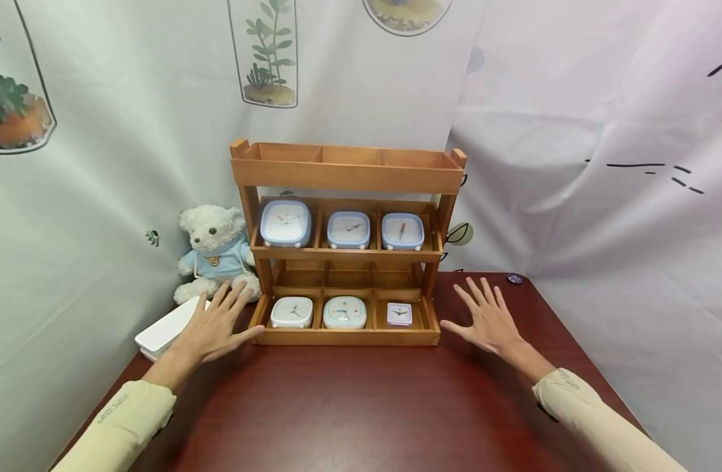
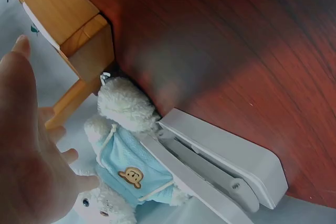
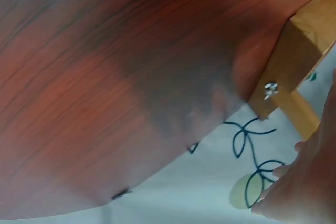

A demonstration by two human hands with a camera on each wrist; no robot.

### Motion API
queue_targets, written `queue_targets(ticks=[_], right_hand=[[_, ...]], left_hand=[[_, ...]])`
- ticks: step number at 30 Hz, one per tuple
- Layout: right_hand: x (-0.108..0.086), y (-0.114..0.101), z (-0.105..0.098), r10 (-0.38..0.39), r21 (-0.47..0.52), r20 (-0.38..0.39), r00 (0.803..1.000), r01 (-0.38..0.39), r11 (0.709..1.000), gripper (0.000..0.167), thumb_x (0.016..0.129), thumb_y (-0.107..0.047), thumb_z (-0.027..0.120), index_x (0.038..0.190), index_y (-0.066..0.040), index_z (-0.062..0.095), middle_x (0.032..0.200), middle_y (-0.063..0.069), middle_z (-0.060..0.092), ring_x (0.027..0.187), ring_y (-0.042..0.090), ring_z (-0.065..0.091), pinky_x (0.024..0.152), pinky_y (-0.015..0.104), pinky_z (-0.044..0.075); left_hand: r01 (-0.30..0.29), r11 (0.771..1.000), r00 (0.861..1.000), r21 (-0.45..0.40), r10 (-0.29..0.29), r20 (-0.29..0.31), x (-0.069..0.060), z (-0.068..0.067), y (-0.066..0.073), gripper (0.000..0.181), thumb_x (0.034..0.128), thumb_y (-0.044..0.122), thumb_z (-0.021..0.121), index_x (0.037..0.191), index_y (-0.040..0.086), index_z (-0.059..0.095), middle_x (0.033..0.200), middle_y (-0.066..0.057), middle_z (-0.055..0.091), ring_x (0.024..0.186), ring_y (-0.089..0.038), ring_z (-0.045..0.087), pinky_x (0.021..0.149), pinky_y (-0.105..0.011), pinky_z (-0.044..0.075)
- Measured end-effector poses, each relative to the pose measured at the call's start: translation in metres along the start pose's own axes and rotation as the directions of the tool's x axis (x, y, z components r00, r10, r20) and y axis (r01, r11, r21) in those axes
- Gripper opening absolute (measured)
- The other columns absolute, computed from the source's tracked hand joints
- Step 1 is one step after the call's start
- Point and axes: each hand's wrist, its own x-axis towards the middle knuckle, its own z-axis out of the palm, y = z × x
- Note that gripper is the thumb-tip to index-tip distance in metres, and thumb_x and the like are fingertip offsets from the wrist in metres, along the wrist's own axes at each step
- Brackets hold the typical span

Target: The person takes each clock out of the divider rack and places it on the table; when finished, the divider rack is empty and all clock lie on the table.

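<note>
Right between the left hand (image 1: pixel 210 331) and the right hand (image 1: pixel 489 321), a brown wooden shelf (image 1: pixel 346 337) on the bench (image 1: pixel 346 406). Longest from side to side, with one end by each hand. Hands far apart at the two ends of the shelf, with fingers spread wide and nothing in them.

In the head view, left thumb tip over the low left corner of the shelf; cannot tell if touching or just above. Right thumb tip just beside the low right corner, with no touch to see. Left hand maybe a bit nearer.

Inside the shelf, six clocks (image 1: pixel 285 223). In the middle row, three with blue edges. In the bottom row, a white clock (image 1: pixel 291 312) on the left, a pale clock (image 1: pixel 345 313) in the middle, a little purple clock (image 1: pixel 399 313) on the right. To get to any clock, probably inward past the shelf's ends and forward, with the white clock closer to the left hand and the purple clock closer to the right.

Left of the shelf, a teddy bear (image 1: pixel 216 262) and a white thing (image 1: pixel 168 328). Right of the shelf, well apart, something small and shiny (image 1: pixel 514 278).
</note>
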Motion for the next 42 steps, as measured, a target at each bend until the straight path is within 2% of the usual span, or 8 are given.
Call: queue_targets(ticks=[6, 15, 21, 26, 30, 35, 39, 42], right_hand=[[0.005, -0.016, 0.002, -0.069, 0.006, -0.033, 0.997, 0.069, 0.998, 0.093, 0.084, -0.071, 0.069, 0.154, -0.012, 0.052, 0.162, 0.023, 0.04, 0.152, 0.049, 0.024, 0.122, 0.063, 0.018], [0.012, -0.046, 0.001, -0.125, 0.038, -0.022, 0.992, 0.126, 0.991, 0.09, 0.085, -0.068, 0.07, 0.154, -0.015, 0.052, 0.157, 0.024, 0.046, 0.149, 0.047, 0.033, 0.123, 0.057, 0.023], [0.019, -0.062, 0.002, -0.131, 0.117, -0.006, 0.991, 0.131, 0.984, 0.085, 0.088, -0.065, 0.071, 0.153, -0.014, 0.053, 0.155, 0.021, 0.049, 0.149, 0.043, 0.037, 0.124, 0.052, 0.025], [0.026, -0.069, 0.005, -0.156, 0.175, -0.011, 0.988, 0.155, 0.972, 0.078, 0.09, -0.056, 0.075, 0.151, -0.011, 0.055, 0.153, 0.02, 0.053, 0.144, 0.04, 0.044, 0.118, 0.055, 0.035], [0.032, -0.073, 0.007, -0.16, 0.227, 0.027, 0.987, 0.15, 0.962, 0.073, 0.091, -0.049, 0.077, 0.15, -0.011, 0.057, 0.149, 0.017, 0.056, 0.139, 0.038, 0.051, 0.111, 0.056, 0.043], [0.041, -0.077, 0.01, -0.149, 0.288, 0.115, 0.982, 0.11, 0.951, 0.07, 0.092, -0.047, 0.078, 0.149, -0.014, 0.057, 0.147, 0.013, 0.059, 0.138, 0.035, 0.053, 0.104, 0.058, 0.049], [0.049, -0.079, 0.015, -0.183, 0.306, 0.157, 0.971, 0.128, 0.943, 0.067, 0.092, -0.045, 0.079, 0.147, -0.012, 0.06, 0.144, 0.014, 0.061, 0.134, 0.035, 0.057, 0.1, 0.056, 0.051], [0.054, -0.08, 0.02, -0.214, 0.31, 0.159, 0.964, 0.157, 0.938, 0.065, 0.091, -0.041, 0.082, 0.143, -0.008, 0.063, 0.139, 0.016, 0.064, 0.128, 0.034, 0.061, 0.098, 0.054, 0.053]], left_hand=[[-0.016, 1.0, 1.0, -0.008, 0.016, 0.015, 0.006, 0.004, 0.003, 0.085, 0.0927, 0.061, 0.068, 0.152, 0.002, 0.05, 0.16, -0.021, 0.043, 0.149, -0.048, 0.03, 0.113, -0.075, 0.021], [0.054, 0.995, 0.992, -0.087, -0.043, 0.12, 0.011, 0.013, 0.006, 0.085, 0.0965, 0.064, 0.061, 0.153, 0.001, 0.05, 0.159, -0.021, 0.044, 0.147, -0.051, 0.034, 0.114, -0.075, 0.021], [0.063, 0.986, 0.989, -0.152, -0.042, 0.139, 0.013, 0.02, 0.006, 0.084, 0.0968, 0.063, 0.061, 0.153, 0.001, 0.049, 0.159, -0.022, 0.043, 0.145, -0.052, 0.034, 0.114, -0.075, 0.021], [0.061, 0.982, 0.988, -0.18, -0.034, 0.152, 0.015, 0.022, 0.005, 0.083, 0.0977, 0.062, 0.06, 0.152, 0.0, 0.049, 0.158, -0.024, 0.044, 0.146, -0.053, 0.034, 0.114, -0.074, 0.023], [0.057, 0.976, 0.987, -0.21, -0.023, 0.16, 0.017, 0.023, 0.006, 0.082, 0.099, 0.059, 0.061, 0.152, -0.002, 0.049, 0.159, -0.025, 0.043, 0.145, -0.052, 0.036, 0.113, -0.074, 0.026], [0.081, 0.951, 0.983, -0.3, -0.026, 0.182, 0.017, 0.025, 0.005, 0.085, 0.0988, 0.057, 0.064, 0.154, -0.005, 0.044, 0.161, -0.027, 0.038, 0.144, -0.053, 0.038, 0.112, -0.069, 0.033], [0.141, 0.917, 0.972, -0.374, -0.058, 0.226, 0.018, 0.025, 0.005, 0.09, 0.097, 0.058, 0.066, 0.157, -0.003, 0.039, 0.164, -0.027, 0.033, 0.145, -0.052, 0.036, 0.111, -0.069, 0.034], [0.168, 0.908, 0.967, -0.384, -0.075, 0.244, 0.019, 0.025, 0.005, 0.092, 0.0956, 0.06, 0.067, 0.158, -0.002, 0.039, 0.164, -0.026, 0.032, 0.145, -0.052, 0.036, 0.109, -0.07, 0.035]])
